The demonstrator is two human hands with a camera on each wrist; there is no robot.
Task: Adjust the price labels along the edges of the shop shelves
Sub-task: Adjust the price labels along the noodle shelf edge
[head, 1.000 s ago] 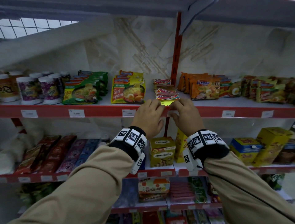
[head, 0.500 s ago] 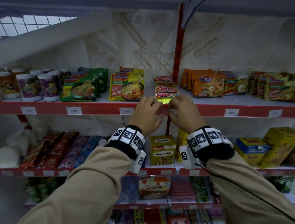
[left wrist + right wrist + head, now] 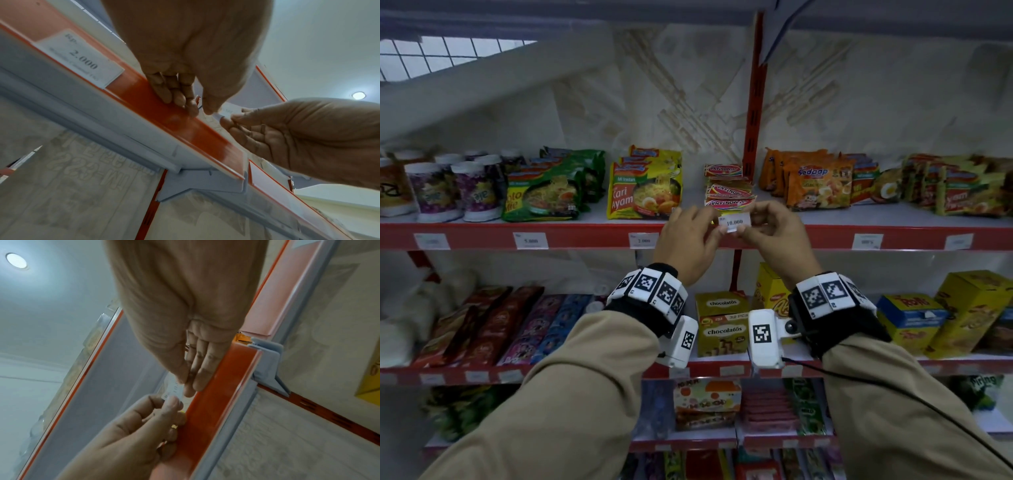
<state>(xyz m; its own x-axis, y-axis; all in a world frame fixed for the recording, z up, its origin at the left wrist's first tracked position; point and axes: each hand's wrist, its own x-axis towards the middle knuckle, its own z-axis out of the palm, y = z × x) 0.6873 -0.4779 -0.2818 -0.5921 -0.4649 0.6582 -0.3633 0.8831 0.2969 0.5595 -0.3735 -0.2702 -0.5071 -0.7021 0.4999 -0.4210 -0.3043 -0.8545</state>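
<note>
Overhead, ceiling light (image 3: 16, 260), red shelf edge (image 3: 585, 236), marbled wall (image 3: 654, 102)

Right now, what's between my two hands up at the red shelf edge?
A white price label reading 10.000, pinched by left hand and right hand, in the head view.

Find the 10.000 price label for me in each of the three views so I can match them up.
Head: the label is at centre, pinched between left hand and right hand, above the red shelf edge.
Left wrist: right of centre, a white slip between both hands' fingertips.
Right wrist: below centre, between the hands.
Shared landmark: the red shelf edge.
</note>
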